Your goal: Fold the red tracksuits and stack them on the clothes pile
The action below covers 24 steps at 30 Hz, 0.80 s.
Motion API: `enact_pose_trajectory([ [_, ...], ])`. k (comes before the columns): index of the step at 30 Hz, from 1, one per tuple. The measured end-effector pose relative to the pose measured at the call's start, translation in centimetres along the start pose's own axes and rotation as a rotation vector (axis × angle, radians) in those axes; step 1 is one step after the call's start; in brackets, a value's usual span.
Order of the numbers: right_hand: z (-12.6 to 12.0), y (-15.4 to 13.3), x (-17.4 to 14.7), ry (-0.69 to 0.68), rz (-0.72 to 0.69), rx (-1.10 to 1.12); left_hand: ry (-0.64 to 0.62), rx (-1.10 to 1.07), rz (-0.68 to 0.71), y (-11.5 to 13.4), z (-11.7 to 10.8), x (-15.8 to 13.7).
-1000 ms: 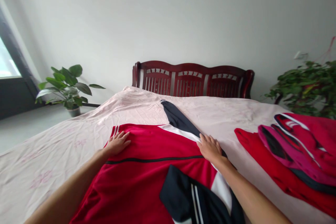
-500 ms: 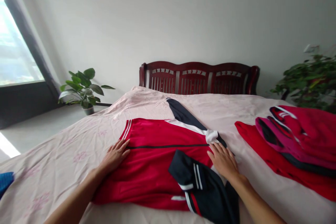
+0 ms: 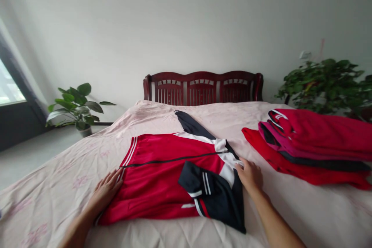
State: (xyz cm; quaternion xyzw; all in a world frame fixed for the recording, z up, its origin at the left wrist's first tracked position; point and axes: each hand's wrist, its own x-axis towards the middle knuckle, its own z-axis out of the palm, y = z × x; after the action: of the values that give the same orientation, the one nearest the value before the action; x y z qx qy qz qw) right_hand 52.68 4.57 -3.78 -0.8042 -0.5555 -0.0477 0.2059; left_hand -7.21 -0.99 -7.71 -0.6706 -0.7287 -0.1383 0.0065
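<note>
A red track jacket [image 3: 157, 186] with white and navy panels lies front up, its black zip running across from hem to collar. One navy sleeve [image 3: 193, 124] stretches out toward the headboard. The other sleeve [image 3: 215, 190] is folded back over the front, its striped cuff on the red cloth. My left hand [image 3: 109, 186] rests flat, fingers extended, on the striped hem. At the collar end, my right hand [image 3: 251, 174] has its thumb and fingers bent together on the jacket's edge; its other fingers are partly hidden.
A stack of folded red, magenta and dark clothes [image 3: 316, 143] sits at the right on the bed [image 3: 279, 213]. Behind the bed stands a dark wooden headboard [image 3: 200, 89]. Potted plants stand at the left [image 3: 78, 104] and right [image 3: 325, 85].
The view has tilted up and turned right. My left hand has shifted from the jacket's front onto its hem. My right hand has moved off the chest to the collar edge.
</note>
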Motion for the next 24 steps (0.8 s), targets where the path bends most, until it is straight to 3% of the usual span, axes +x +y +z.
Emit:
enact_pose_trajectory([
  [10,-1.0,1.1,0.7,-0.05,0.118,0.068,0.021,-0.045,0.035,-2.7,2.5,0.5],
  [20,0.2,1.9,1.2,-0.104,0.151,0.059,0.037,-0.096,0.042,-2.2,1.9,0.5],
  [24,1.0,2.1,0.7,-0.089,0.102,0.029,0.034,-0.11,0.025,-1.8,1.5,0.6],
])
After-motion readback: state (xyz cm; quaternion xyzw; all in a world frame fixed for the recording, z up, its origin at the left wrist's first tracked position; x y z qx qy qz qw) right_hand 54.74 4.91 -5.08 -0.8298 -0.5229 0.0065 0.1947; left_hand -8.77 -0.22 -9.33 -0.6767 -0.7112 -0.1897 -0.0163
